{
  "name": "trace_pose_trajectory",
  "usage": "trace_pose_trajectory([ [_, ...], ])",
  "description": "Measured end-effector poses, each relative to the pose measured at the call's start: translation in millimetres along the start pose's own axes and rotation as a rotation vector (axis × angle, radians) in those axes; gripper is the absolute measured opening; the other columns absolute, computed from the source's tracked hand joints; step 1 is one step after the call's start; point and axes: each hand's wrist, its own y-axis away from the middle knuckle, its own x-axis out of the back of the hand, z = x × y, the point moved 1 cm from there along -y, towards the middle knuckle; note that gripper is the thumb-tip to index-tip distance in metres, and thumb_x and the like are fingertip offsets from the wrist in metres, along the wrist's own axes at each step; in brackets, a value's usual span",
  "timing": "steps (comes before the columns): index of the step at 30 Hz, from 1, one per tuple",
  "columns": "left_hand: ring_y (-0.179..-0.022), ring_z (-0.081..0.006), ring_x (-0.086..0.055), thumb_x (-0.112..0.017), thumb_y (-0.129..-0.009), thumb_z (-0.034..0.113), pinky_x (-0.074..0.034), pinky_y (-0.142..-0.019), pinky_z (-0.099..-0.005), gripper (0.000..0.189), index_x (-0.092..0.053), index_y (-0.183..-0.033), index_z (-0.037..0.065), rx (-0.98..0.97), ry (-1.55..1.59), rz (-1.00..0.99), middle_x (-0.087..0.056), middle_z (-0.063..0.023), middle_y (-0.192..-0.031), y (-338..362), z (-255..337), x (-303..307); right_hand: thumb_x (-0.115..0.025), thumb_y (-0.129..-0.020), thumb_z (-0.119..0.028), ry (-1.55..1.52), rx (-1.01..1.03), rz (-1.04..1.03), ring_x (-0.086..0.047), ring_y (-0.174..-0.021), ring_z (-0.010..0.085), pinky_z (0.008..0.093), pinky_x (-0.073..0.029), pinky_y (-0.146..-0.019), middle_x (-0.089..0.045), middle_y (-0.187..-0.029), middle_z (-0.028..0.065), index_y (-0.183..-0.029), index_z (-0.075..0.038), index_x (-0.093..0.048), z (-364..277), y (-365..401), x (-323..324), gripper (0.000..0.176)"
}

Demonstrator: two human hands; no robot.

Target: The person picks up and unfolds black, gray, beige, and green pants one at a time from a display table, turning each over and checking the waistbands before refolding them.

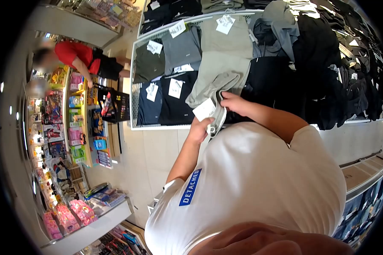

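Note:
Light khaki trousers (226, 53) lie stretched over the display table, their upper end bunched up in front of my chest. My left hand (198, 129) is closed on the edge of this bunched end, just below a white paper tag (204, 109). On the other side, my right hand (235, 103) pinches the waistband, with the fingertips partly hidden in the fabric. A second white tag (225, 24) rests on the far part of the khaki cloth. Folded black trousers (178, 106) lie to the left of my hands, and dark garments (264, 80) to the right.
The table's white metal rim (161, 127) runs close to my body. Loose dark clothes (317, 63) are heaped at the right. To the left, a person in a red shirt (74, 53) carries a black basket (115, 104) beside toy shelves (76, 123). Jeans (357, 212) hang behind me.

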Motion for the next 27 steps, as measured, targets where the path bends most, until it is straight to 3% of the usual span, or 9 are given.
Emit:
trace_pose_trajectory([
  [3, -0.129, -0.03, -0.055, -0.066, -0.085, 0.025, -0.04, -0.112, -0.0403, 0.071, -0.042, -0.147, 0.001, 0.001, 0.289, -0.237, -0.056, -0.0168, -0.141, 5.6, 12.2, 4.6, -0.065, -0.08, -0.009, 0.168, 0.129, -0.05, -0.058, -0.12, 0.0248, 0.0355, -0.045, -0.102, -0.063, -0.125, 0.01, -0.134, -0.004, -0.054, -10.5, -1.7, -10.3, 0.056],
  [4, -0.133, -0.0298, -0.052, -0.065, -0.088, 0.045, -0.038, -0.113, -0.0412, 0.08, -0.039, -0.15, 0.003, -0.032, 0.3, -0.252, -0.052, -0.0171, -0.145, 9.0, 23.3, -2.1, -0.067, -0.079, -0.011, 0.338, 0.204, 0.076, -0.058, -0.122, 0.0279, 0.0369, -0.045, -0.102, -0.063, -0.127, 0.013, -0.133, -0.003, -0.053, -19.5, 2.0, -16.0, 0.057],
  [7, -0.128, -0.0301, -0.054, -0.046, -0.094, 0.071, -0.042, -0.108, -0.0435, 0.086, -0.043, -0.147, 0.004, 0.031, 0.23, -0.063, -0.056, -0.0163, -0.139, 3.3, 47.6, 14.3, -0.067, -0.079, -0.015, 0.694, 0.389, 0.124, -0.061, -0.117, 0.0382, 0.0421, -0.048, -0.1, -0.064, -0.124, 0.0242, -0.132, -0.001, -0.052, -25.4, -6.2, -25.4, 0.057],
  [9, -0.114, -0.0259, -0.061, -0.048, -0.098, 0.061, -0.049, -0.099, -0.0405, 0.07, -0.052, -0.137, 0.003, 0.036, 0.231, 0.035, -0.061, -0.0136, -0.127, -19.6, 50.9, 43.4, -0.068, -0.08, -0.015, 0.867, 0.278, 0.016, -0.06, -0.117, 0.0417, 0.0449, -0.048, -0.099, -0.063, -0.124, 0.0246, -0.13, -0.002, -0.052, -65.0, 16.6, -51.0, 0.054],
  [15, -0.099, -0.0157, -0.063, -0.077, -0.088, 0.031, -0.05, -0.086, -0.03, 0.056, -0.058, -0.129, -0.003, -0.053, -0.722, -0.064, -0.067, -0.0105, -0.112, -36.8, 74.5, 30.6, -0.063, -0.085, -0.013, 1.19, 0.317, 0.015, -0.061, -0.115, 0.0411, 0.0489, -0.049, -0.094, -0.065, -0.122, 0.0204, -0.118, -0.008, -0.061, -68.2, 6.8, -84.4, 0.033],
  [21, -0.09, -0.0127, -0.065, -0.066, -0.098, 0.024, -0.052, -0.079, -0.027, 0.038, -0.061, -0.126, -0.002, 0.042, -0.157, -0.091, -0.069, -0.0069, -0.105, -54.2, 79.4, 79.3, -0.063, -0.084, -0.008, 0.771, 0.259, 0.234, -0.066, -0.105, 0.0337, 0.0413, -0.051, -0.09, -0.069, -0.11, 0.0169, -0.112, -0.007, -0.066, -47.9, -0.7, -76.5, 0.028],
  [23, -0.091, -0.015, -0.067, -0.062, -0.101, 0.027, -0.054, -0.079, -0.0286, 0.037, -0.063, -0.124, -0.001, 0.091, -0.081, -0.057, -0.071, -0.0076, -0.106, -45.5, 106.6, 90.1, -0.065, -0.081, -0.003, 0.741, 0.515, 0.343, -0.067, -0.1, 0.0271, 0.0369, -0.051, -0.087, -0.071, -0.105, 0.0143, -0.109, -0.006, -0.069, -16.1, -18.4, -51.2, 0.028],
  [25, -0.098, -0.0218, -0.07, -0.056, -0.102, 0.029, -0.056, -0.086, -0.035, 0.038, -0.062, -0.125, -0.001, 0.174, -0.026, 0.023, -0.071, -0.0135, -0.113, -38.4, 133.8, 112.4, -0.063, -0.079, 0.004, 0.622, 0.2, 0.471, -0.066, -0.094, 0.0193, 0.0305, -0.051, -0.086, -0.071, -0.103, 0.0103, -0.107, -0.003, -0.069, -31.3, -4.2, -53.1, 0.029],
  [27, -0.105, -0.0261, -0.069, -0.056, -0.1, 0.025, -0.056, -0.092, -0.04, 0.039, -0.059, -0.129, -0.002, 0.077, 0.074, -0.004, -0.069, -0.0162, -0.119, -40.9, 145.0, 152.5, -0.063, -0.08, 0.001, 0.383, 0.298, 0.596, -0.065, -0.09, 0.019, 0.0299, -0.051, -0.083, -0.071, -0.101, 0.0093, -0.112, -0.005, -0.071, -6.2, -9.4, -34.4, 0.033],
])
